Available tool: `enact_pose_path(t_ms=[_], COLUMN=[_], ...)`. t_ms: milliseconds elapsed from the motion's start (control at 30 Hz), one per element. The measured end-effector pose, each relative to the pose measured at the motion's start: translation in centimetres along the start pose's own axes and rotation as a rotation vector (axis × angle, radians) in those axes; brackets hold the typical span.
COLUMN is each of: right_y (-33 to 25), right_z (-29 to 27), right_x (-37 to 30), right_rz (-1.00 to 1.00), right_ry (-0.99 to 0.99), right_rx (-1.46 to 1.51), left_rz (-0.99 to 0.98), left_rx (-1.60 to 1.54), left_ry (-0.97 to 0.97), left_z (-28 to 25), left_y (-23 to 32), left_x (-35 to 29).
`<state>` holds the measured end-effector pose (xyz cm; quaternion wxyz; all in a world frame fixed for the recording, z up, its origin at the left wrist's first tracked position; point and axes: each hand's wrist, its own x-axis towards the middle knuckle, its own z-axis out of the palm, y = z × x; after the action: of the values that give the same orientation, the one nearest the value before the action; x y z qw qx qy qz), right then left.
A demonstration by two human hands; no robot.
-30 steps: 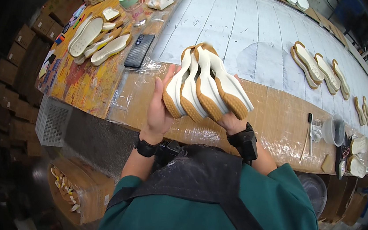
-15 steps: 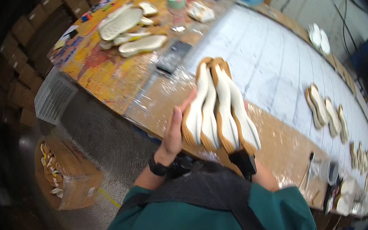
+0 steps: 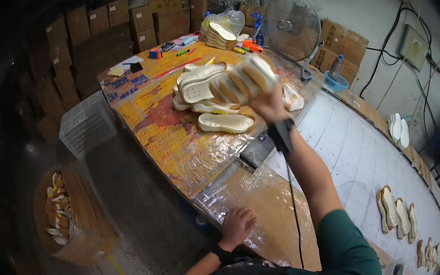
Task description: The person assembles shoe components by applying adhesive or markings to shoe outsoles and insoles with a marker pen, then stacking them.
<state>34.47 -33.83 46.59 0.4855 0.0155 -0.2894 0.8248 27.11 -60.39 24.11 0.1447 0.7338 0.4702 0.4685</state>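
My right arm reaches far out over the table. In my right hand is a bunch of white shoe soles with tan sides, blurred by motion; the fingers are partly hidden behind them. The bunch hangs over or against a pile of cream soles, and I cannot tell whether they touch. A single sole lies just in front of that pile. My left hand, fingers curled in with nothing seen in them, is at the table's near edge by the brown board.
A dark phone-like slab and a crumpled white packet lie near my right forearm. A thin black cable crosses the board. Soles stand in a row on the white surface. Behind are a fan and stacked soles; a carton sits on the floor.
The soles were between both hands close to my body; now my right hand alone carries them far left. My left hand has let go and dropped to the table edge. The view has tilted up.
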Motion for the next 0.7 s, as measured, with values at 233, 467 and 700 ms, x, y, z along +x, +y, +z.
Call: enact_pose_path(t_ms=[233,467,700], right_y=[2.8,2.6,-8.1], right_z=[-1.0,-6.5,-7.9], right_x=[10.2,-7.8,-34.1], right_rz=[0.165,0.672,0.19], right_ry=[0.422,0.234,1.17], right_rx=[-0.708,-1.066,-1.03], left_rz=[0.022,-0.012,0.019], left_rx=[-0.017,-0.023,-0.013], left_ry=[0.071,0.087,-0.008], left_z=[0.4,-0.4,0.5], left_y=[-0.2,-0.7,0.2], left_x=[0.0,-0.1,0.7])
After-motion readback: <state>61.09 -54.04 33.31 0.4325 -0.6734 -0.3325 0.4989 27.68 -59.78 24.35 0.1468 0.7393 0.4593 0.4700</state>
